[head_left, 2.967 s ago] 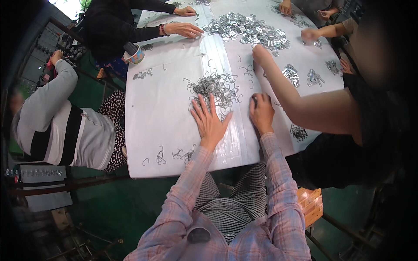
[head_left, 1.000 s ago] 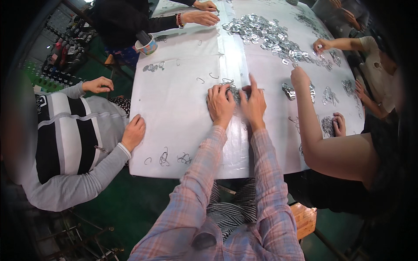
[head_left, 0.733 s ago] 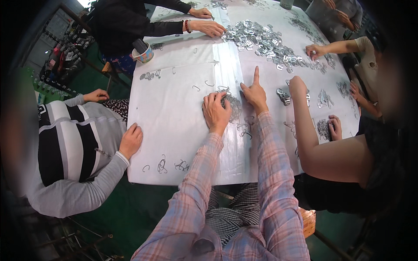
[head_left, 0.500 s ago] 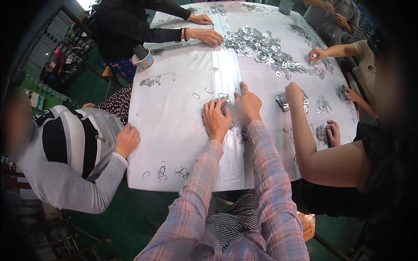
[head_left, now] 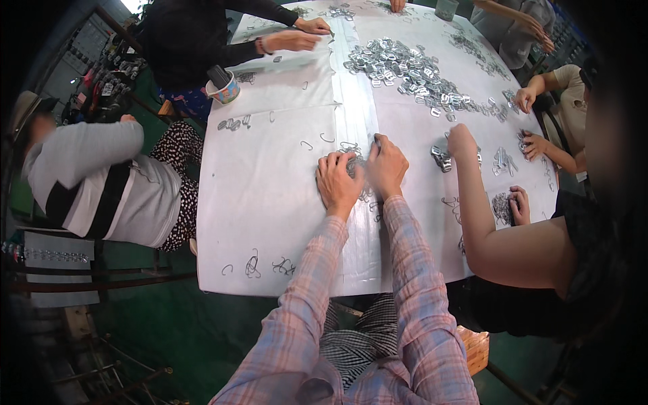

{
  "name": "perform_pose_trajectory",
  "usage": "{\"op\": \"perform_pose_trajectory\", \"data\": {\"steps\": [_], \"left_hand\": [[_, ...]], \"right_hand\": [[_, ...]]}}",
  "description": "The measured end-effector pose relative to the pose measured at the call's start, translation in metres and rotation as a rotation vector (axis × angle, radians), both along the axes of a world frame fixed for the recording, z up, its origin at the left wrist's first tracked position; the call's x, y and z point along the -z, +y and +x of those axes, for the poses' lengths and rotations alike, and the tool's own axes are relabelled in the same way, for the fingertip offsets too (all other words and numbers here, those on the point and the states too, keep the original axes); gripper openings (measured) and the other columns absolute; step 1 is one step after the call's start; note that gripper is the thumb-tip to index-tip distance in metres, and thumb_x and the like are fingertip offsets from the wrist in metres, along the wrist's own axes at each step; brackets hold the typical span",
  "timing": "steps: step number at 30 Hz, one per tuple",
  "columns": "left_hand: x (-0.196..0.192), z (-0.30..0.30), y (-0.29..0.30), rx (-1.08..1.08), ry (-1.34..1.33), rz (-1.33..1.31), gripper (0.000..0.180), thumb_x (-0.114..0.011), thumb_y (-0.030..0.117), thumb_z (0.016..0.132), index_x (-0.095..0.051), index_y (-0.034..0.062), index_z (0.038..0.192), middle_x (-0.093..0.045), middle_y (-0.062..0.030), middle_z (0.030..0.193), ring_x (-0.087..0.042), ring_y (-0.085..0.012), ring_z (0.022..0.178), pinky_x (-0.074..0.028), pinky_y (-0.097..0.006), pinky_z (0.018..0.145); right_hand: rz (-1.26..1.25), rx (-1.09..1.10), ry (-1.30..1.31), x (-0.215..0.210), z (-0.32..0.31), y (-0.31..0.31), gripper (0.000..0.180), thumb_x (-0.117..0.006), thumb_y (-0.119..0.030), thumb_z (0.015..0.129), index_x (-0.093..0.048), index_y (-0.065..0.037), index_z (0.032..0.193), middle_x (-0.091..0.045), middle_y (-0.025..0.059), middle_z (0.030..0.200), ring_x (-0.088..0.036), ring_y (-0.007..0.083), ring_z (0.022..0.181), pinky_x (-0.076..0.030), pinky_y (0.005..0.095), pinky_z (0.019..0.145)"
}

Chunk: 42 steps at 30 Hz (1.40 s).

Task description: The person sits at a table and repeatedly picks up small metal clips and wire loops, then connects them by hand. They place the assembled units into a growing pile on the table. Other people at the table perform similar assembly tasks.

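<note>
Hands (head_left: pixel 339 182) (head_left: pixel 387 165) side by side, fingers curled, palms down on wire clips (head_left: pixel 351 150).

Left hand (head_left: pixel 339 183) and right hand (head_left: pixel 387 165) lie palm-down, side by side, on a small cluster of wire clips (head_left: pixel 351 150) on the white surface (head_left: pixel 263 196). Large heap of metal pieces (head_left: pixel 412 67) further back; paper cup (head_left: pixel 223 88) at the surface's left edge.

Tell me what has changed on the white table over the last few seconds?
The left hand and right hand slid forward from the near edge to a small cluster of wire clips, and the right forefinger, pointing a moment ago, has curled down. The neighbour in the striped top drew both hands off the table. The big pile of metal pieces stayed put.
</note>
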<state>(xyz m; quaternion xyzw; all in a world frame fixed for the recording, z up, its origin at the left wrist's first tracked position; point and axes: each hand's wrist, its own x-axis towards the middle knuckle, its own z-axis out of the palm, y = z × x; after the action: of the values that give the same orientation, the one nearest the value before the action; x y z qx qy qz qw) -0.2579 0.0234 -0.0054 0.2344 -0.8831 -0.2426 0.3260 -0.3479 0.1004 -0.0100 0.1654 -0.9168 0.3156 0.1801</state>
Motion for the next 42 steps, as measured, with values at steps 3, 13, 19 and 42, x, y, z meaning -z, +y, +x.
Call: {"op": "perform_pose_trajectory", "data": {"steps": [3,13,19,42], "left_hand": [[-0.001,0.0,-0.001,0.006,0.005,-0.001,0.02,-0.067,0.023,0.076,-0.069,0.0153,0.094,-0.06,-0.0014,0.098,-0.052,-0.0239,0.099,-0.041,-0.037,0.089],[0.001,0.003,0.0,0.01,0.019,0.002,0.019,-0.068,0.025,0.075,-0.07,0.015,0.092,-0.061,-0.0012,0.097,-0.052,-0.0239,0.098,-0.041,-0.036,0.089],[0.0,0.001,0.0,0.015,0.003,0.015,0.022,-0.068,0.025,0.075,-0.07,0.0146,0.095,-0.061,-0.0011,0.098,-0.052,-0.0241,0.099,-0.041,-0.036,0.089],[0.023,-0.349,-0.099,-0.052,0.17,0.03,0.049,-0.073,0.029,0.079,-0.061,0.0041,0.12,-0.058,-0.0202,0.124,-0.05,-0.0345,0.121,-0.038,-0.041,0.103]], "right_hand": [[-0.022,-0.001,0.012,-0.001,0.001,-0.001,0.018,-0.056,-0.018,0.087,-0.066,-0.01,0.099,-0.068,0.0108,0.084,-0.065,0.0303,0.08,-0.05,0.0437,0.069],[-0.057,0.011,-0.014,-0.002,0.002,0.0,0.016,-0.056,-0.016,0.086,-0.067,-0.009,0.096,-0.068,0.0115,0.083,-0.065,0.0309,0.078,-0.05,0.0434,0.069],[-0.073,-0.009,0.022,-0.001,0.001,0.001,0.016,-0.056,-0.016,0.086,-0.067,-0.009,0.096,-0.068,0.0121,0.083,-0.065,0.0324,0.076,-0.05,0.0446,0.068],[-0.378,-0.014,-0.239,-0.016,-0.001,0.011,0.014,-0.061,-0.004,0.081,-0.07,-0.007,0.091,-0.064,0.0081,0.074,-0.059,0.0228,0.061,-0.046,0.0333,0.056]]}}
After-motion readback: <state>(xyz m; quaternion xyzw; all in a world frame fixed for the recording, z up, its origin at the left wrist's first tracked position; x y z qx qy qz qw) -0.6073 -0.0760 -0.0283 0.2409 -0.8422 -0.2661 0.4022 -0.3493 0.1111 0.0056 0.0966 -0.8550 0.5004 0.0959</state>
